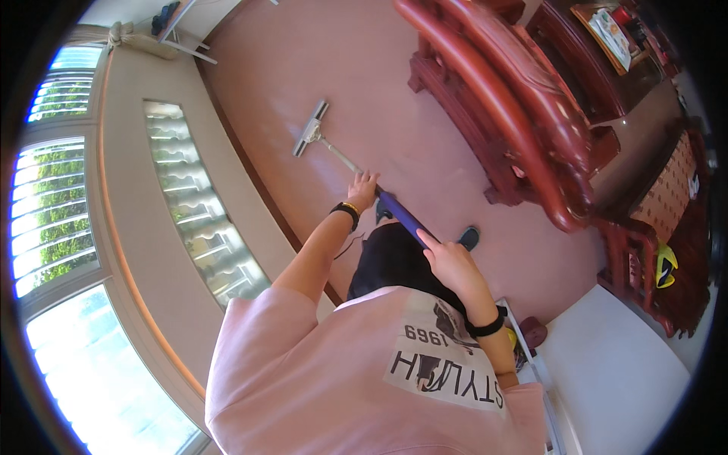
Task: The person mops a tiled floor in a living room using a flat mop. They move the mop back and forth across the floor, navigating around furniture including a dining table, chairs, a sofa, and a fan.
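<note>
A mop (409, 214) with a purple upper handle and a pale lower pole slants ahead of me. Its wide grey head (309, 130) lies on the reddish-brown floor (364, 83), off to the left. Wrapped round the pole, where the pale part meets the purple, is my left hand (364, 189). Nearer my body, my right hand (449, 262) grips the purple handle near its top end, the index finger stretched along it. Part of the handle's end is hidden under that hand.
Large carved reddish wooden furniture (485, 83) stands on the right, with a wooden seat (667, 189) beyond. Along the left runs a windowed wall (136, 205) with a dark skirting. A white table leg (189, 49) stands at the far left. A white surface (614, 364) lies at near right.
</note>
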